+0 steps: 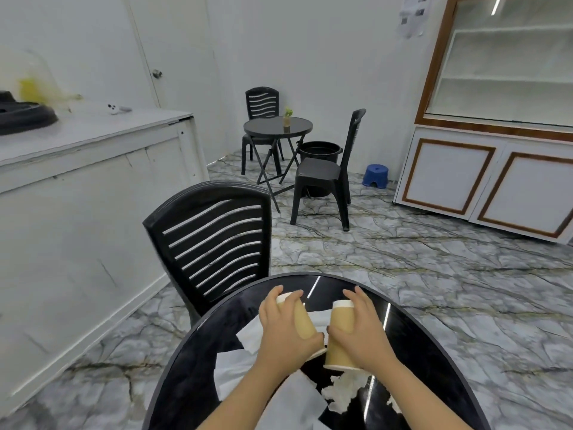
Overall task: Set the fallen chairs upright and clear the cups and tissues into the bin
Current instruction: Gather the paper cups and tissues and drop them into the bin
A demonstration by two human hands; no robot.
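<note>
Brown paper cups, one in the left hand [283,324] and one [341,333] in the right hand [359,328], both gripped around the sidewall over the black table [192,361], look light and crushable, so probably easy squeeze mid-body, tissues [341,391] underneath.

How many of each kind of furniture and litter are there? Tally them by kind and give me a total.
Chairs: 3, near, by the wall, beside the bin
Tables: 2
Cups: 2, in the left hand and the right hand
Tissues: at least 4, overlapping, so uncertain
Bin: 1
Stool: 1
Total: at least 13
</note>
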